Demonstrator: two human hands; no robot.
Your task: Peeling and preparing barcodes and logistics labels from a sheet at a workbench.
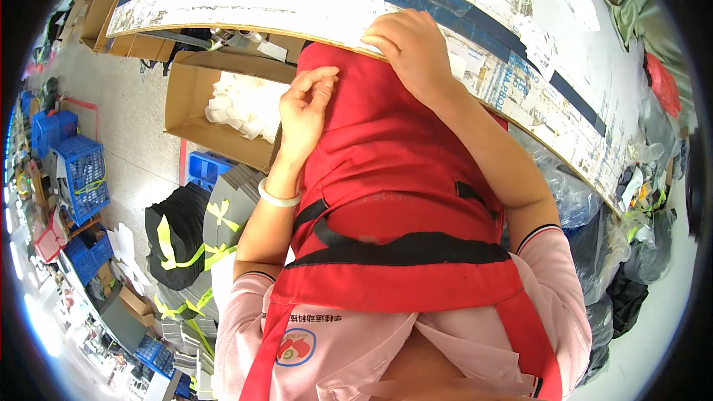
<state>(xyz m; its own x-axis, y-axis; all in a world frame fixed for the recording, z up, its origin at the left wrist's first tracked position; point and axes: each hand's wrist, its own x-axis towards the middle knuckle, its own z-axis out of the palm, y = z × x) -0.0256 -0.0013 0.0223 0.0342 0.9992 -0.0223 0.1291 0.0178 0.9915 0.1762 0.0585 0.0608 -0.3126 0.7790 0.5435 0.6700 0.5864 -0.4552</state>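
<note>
A red fabric item with black straps [386, 171] hangs from the edge of the worktable [520, 52] down over my front. My right hand [408, 44] presses its top edge against the table rim, fingers curled over the cloth. My left hand [304, 108] lies on the fabric's left side, fingers loosely bent and touching the cloth. A pale bangle sits on my left wrist. I wear a red apron over a pink top.
An open cardboard box [215, 96] with white pieces stands on the floor at the left. Bundles of dark and grey material tied with yellow bands [189, 241] lie below it. Blue crates [82, 174] line the far left. Dark bags [631, 267] crowd the right.
</note>
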